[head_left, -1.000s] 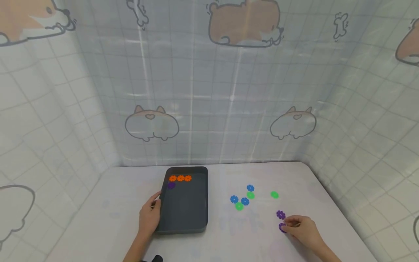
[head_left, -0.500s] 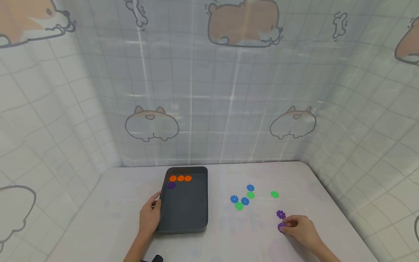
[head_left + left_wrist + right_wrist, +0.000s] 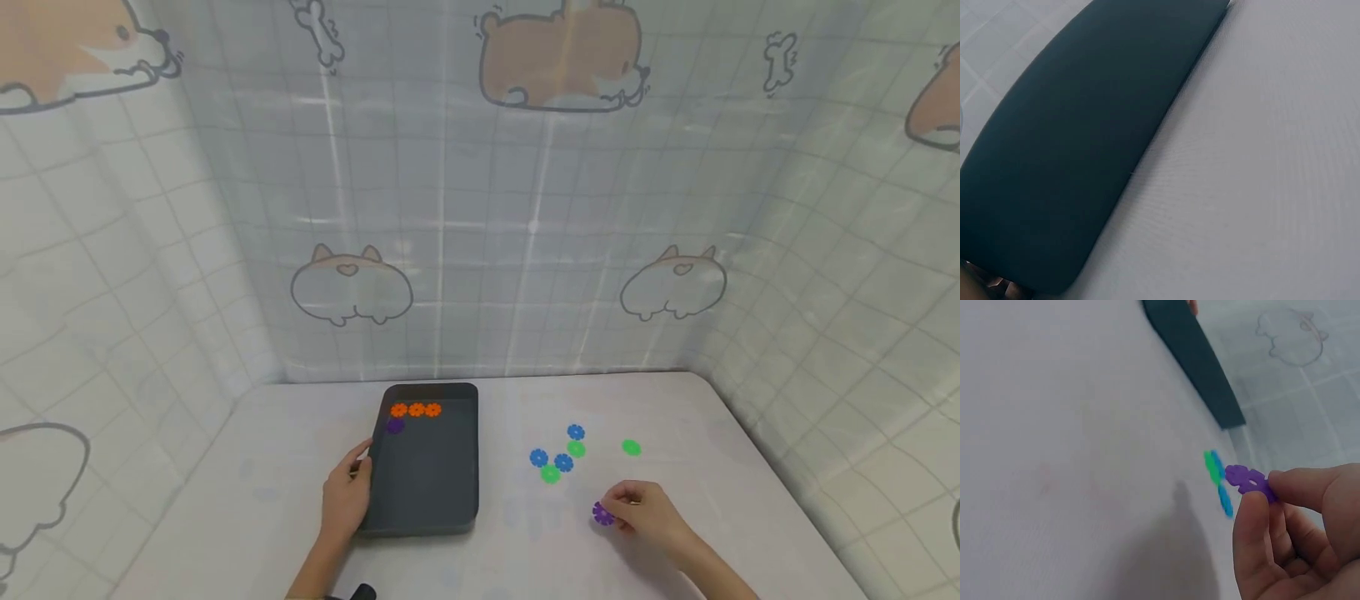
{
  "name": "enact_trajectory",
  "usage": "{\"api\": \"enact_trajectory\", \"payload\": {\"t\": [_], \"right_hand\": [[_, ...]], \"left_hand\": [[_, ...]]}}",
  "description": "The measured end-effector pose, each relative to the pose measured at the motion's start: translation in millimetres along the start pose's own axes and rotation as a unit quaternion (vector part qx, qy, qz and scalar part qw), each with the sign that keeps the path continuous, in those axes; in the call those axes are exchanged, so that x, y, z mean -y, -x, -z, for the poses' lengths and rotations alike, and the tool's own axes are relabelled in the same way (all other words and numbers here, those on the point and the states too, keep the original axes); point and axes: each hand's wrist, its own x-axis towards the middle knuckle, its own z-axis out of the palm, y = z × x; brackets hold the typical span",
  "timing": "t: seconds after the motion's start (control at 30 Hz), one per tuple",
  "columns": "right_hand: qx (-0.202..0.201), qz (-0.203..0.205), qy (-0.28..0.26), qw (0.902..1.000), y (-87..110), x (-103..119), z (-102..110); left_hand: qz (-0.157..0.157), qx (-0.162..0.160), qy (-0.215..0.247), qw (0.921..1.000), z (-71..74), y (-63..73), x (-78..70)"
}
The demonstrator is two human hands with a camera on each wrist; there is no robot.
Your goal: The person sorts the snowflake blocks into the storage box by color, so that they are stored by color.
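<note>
My right hand [image 3: 645, 512] pinches a purple flower-shaped disc [image 3: 603, 513] between thumb and fingertips, above the table to the right of the tray. Up close in the right wrist view the purple disc [image 3: 1250, 481] is tilted; whether a second one lies against it I cannot tell. At the left side of the dark grey tray [image 3: 427, 483], my left hand [image 3: 347, 497] holds the rim. Inside the tray, three orange flower discs [image 3: 417, 410] form a row at the far end, with a purple disc [image 3: 395, 426] below the leftmost. The tray's outer wall [image 3: 1085, 137] fills much of the left wrist view.
Between tray and right hand lie three blue flower discs [image 3: 538, 457] and two green discs [image 3: 576, 449]. Another green disc [image 3: 632, 447] lies farther right. A tiled-pattern curtain [image 3: 480, 250] bounds the white table [image 3: 517, 558] at the back and sides.
My right hand has lifted and moved left with a purple disc. The other purple disc on the table is no longer visible; the hand now covers its place. My left hand stays at the tray.
</note>
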Motion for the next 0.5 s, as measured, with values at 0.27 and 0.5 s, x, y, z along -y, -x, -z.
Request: {"api": "enact_trajectory", "payload": {"t": [0.27, 0.5], "right_hand": [[0.073, 0.033, -0.075, 0.994, -12.6, 35.7, -34.9], [0.09, 0.077, -0.082, 0.9896, -23.7, 62.6, -68.7]], "left_hand": [[0.005, -0.004, 0.001, 1.0, -2.3, -0.9, 1.5], [0.005, -0.007, -0.001, 1.0, -1.3, -0.7, 1.5]]}}
